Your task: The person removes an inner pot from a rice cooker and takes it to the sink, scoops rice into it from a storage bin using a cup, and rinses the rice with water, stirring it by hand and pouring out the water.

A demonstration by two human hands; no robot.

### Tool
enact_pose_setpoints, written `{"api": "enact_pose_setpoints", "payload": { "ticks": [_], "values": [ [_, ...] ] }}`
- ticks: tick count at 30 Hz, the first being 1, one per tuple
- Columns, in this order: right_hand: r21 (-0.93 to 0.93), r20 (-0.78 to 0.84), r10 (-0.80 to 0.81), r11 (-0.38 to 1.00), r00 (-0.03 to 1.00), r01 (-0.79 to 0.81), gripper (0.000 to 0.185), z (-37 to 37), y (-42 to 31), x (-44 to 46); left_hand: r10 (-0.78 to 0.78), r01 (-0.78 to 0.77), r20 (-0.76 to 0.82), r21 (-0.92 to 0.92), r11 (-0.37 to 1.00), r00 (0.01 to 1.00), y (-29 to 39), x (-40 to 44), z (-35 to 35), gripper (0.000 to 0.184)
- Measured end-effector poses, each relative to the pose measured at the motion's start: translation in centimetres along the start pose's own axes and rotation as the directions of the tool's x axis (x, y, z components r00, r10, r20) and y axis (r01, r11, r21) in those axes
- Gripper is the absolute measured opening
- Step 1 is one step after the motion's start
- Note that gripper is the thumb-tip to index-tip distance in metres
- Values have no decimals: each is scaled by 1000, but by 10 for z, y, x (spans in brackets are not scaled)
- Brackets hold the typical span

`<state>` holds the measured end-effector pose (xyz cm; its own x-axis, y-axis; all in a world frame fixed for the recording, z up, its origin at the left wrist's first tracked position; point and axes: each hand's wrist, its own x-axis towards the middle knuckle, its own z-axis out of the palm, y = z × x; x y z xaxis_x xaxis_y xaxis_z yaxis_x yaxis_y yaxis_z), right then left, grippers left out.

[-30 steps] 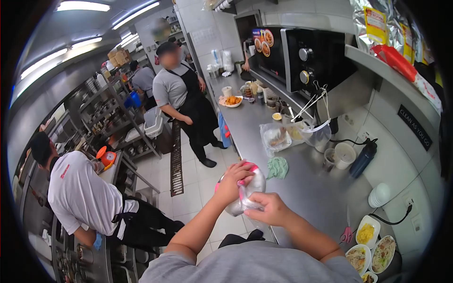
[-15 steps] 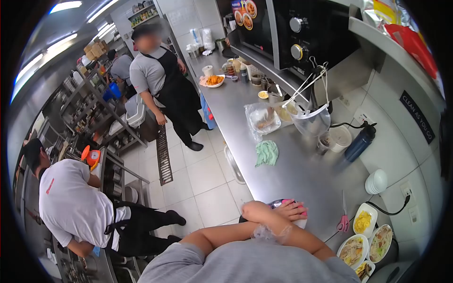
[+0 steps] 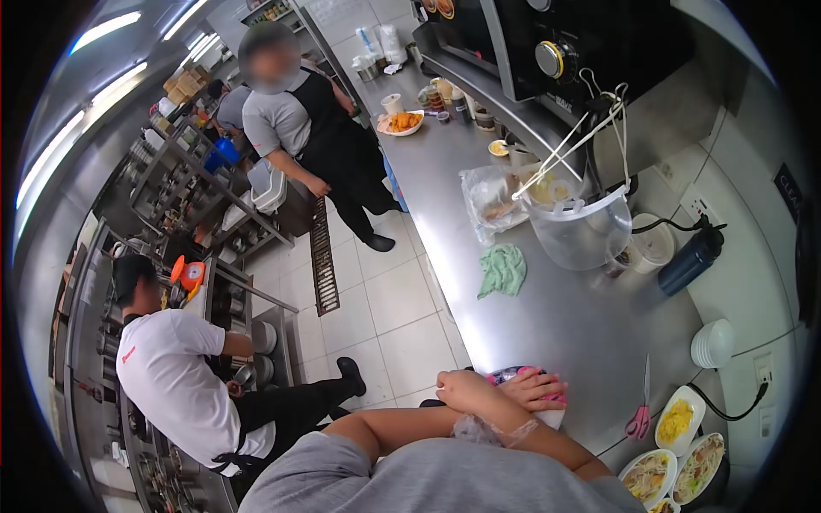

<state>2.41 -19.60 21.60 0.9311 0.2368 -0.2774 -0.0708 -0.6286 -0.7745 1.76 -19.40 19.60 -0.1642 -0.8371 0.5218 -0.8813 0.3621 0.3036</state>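
My forearms cross at the near edge of the steel counter [image 3: 547,321]. My left hand [image 3: 532,391] lies with fingers spread on a pink, dark and white patterned item [image 3: 528,371], whose kind I cannot make out. My right hand [image 3: 468,392] is curled closed at the counter's edge, left of the other hand. Its fingers are mostly hidden, and so is anything inside them. Crumpled clear plastic [image 3: 487,430] hangs around my right wrist. Pink-handled scissors [image 3: 640,415] rest to the right of my hands. Beyond them lies a crumpled green cloth [image 3: 502,269].
White dishes of food [image 3: 676,423] and stacked white bowls [image 3: 712,344] stand at right. A clear face shield [image 3: 581,227] hangs below the microwave [image 3: 560,60], near a blue bottle [image 3: 690,261]. Two co-workers [image 3: 184,368] [image 3: 316,141] stand across the aisle.
My view has shifted, so the counter things sit further right and the scene tilts. The nearer co-worker has turned, with an arm lowered towards the shelf. My hands stay crossed in place.
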Motion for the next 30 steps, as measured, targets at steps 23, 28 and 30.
{"api": "enact_pose_setpoints", "payload": {
  "ticks": [23, 28, 30],
  "values": [
    [4, -1, -3, 1000, 1000, 3, 26, -2, 6, 7, -40, 44, 83, -53, 998, 996, 3, -5, -3, 53],
    [15, 13, 18, 1000, 1000, -18, 26, -4, 4, 7, -61, 66, 96, -47, 997, 994, 2, -3, -5, 49],
    [10, -13, -9, 1000, 1000, 9, 25, -7, 0, 2, -42, 43, 71, -8, 999, 997, 3, -3, -4, 48]
  ]
}}
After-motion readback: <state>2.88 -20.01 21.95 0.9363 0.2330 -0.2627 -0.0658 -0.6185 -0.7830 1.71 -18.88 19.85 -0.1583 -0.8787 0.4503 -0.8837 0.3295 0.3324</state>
